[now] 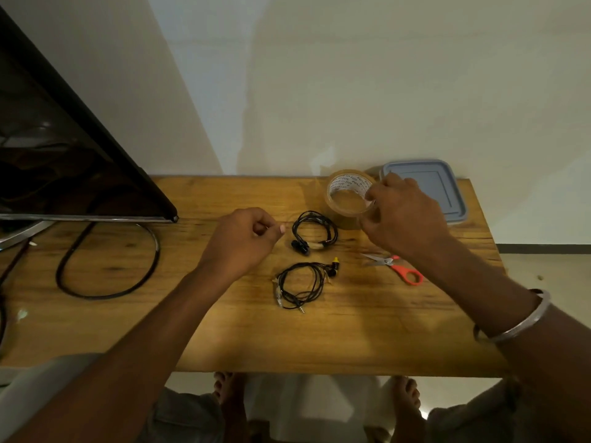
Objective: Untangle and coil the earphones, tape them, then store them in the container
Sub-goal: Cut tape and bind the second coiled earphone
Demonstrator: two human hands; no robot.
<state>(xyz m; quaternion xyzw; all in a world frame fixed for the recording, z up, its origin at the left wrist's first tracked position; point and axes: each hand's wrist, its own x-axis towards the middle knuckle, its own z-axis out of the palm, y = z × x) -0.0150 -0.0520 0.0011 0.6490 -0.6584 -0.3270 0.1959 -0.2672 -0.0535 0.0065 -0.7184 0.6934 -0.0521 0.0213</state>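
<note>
Two coiled black earphones lie mid-table: the far coil [315, 231] with a pale band of tape on it, the near coil [300, 284] with a yellow-tipped bud. My right hand [404, 215] grips the roll of clear brown tape [347, 195], tilted up off the wood. My left hand [243, 241] hovers just left of the far coil, fingers curled with thumb and forefinger together; whether a piece of tape is between them I cannot tell. The grey lidded container [444, 193] sits at the back right, partly behind my right hand.
Red-handled scissors [396, 266] lie right of the near coil, under my right forearm. A dark TV screen [64, 148] on a metal stand fills the left, with a thick black cable loop [105, 266] on the wooden table [351, 340]. A wall runs behind.
</note>
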